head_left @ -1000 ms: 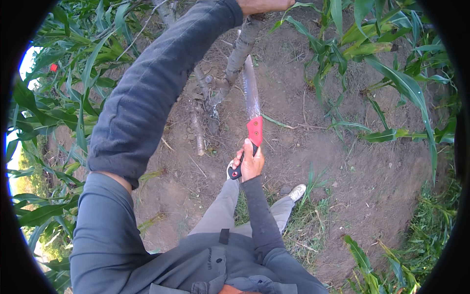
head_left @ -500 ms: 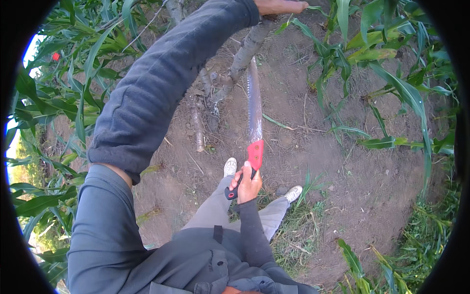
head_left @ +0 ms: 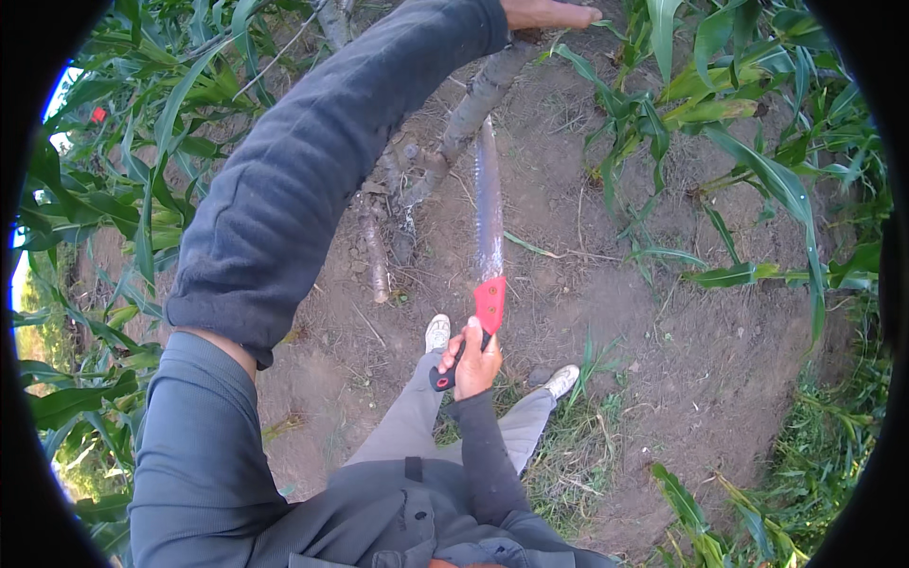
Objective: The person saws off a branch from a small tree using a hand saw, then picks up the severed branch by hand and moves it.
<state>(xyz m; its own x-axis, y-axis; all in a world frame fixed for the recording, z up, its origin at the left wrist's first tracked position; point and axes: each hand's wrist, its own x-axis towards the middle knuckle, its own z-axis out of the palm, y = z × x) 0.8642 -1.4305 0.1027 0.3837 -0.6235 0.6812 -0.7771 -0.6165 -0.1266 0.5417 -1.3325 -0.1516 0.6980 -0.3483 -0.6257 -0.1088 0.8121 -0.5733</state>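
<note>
My right hand (head_left: 475, 364) is wrapped round the black part of a pruning saw's handle, low in front of my legs. The saw (head_left: 490, 213) points away from me, its toothed edge facing left and its red handle section (head_left: 490, 301) just past my fingers. Its tip lies beside a grey tree branch (head_left: 478, 102); whether they touch, I cannot tell. My left arm crosses the upper left, and my left hand (head_left: 551, 13) lies over the far end of that branch, a digit stretched out to the right. The top edge cuts off part of this hand.
Below the branch a cut stub (head_left: 375, 256) and a knotted trunk base (head_left: 405, 204) rise from bare soil. Corn plants (head_left: 757, 170) crowd the right, and more corn (head_left: 114, 208) grows at left. Grass (head_left: 582, 464) lies beside my right shoe (head_left: 562, 381).
The view has shifted slightly, with ground and feet a little lower and farther left. The saw and my right hand show nearly the same pose, and my left hand remains over the branch.
</note>
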